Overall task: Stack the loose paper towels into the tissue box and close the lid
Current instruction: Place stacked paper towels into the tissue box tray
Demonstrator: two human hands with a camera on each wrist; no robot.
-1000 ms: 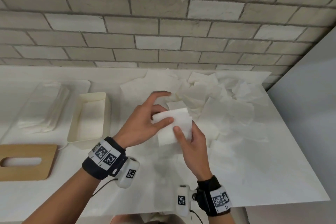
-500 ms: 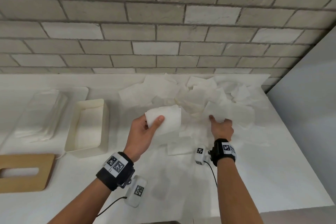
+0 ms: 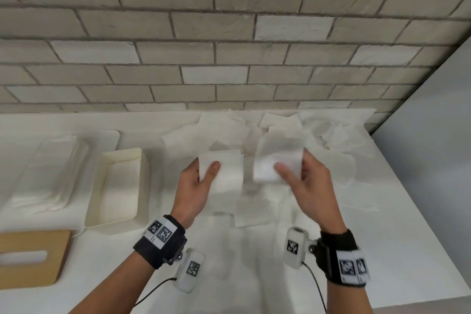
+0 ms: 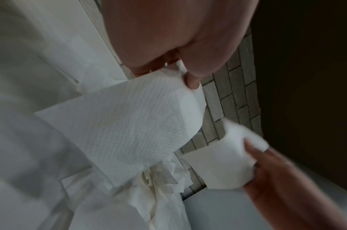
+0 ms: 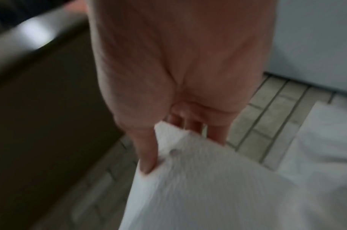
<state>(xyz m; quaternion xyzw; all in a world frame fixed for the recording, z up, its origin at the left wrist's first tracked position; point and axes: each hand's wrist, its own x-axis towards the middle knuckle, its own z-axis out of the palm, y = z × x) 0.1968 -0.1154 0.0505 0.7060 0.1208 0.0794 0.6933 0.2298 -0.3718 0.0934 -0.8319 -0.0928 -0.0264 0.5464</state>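
Note:
My left hand (image 3: 198,181) pinches a small stack of folded white paper towels (image 3: 225,173), thumb on top; the left wrist view shows the same stack (image 4: 133,124) under my thumb. My right hand (image 3: 300,176) holds up a single paper towel (image 3: 277,160) just right of that stack, blurred by motion; the right wrist view shows this towel (image 5: 218,186) pinched between thumb and fingers. The cream tissue box (image 3: 119,224) stands open to the left. Its wooden lid (image 3: 33,260), with a slot in it, lies flat at the front left.
A loose heap of paper towels (image 3: 254,132) covers the back right of the white counter (image 3: 382,250). A clear plastic pack of towels (image 3: 53,173) lies left of the box. A brick wall runs behind; a grey panel bounds the right side.
My right hand reached to the heap, picked up one towel and brought it back toward the stack. The left hand has kept hold of its stack throughout.

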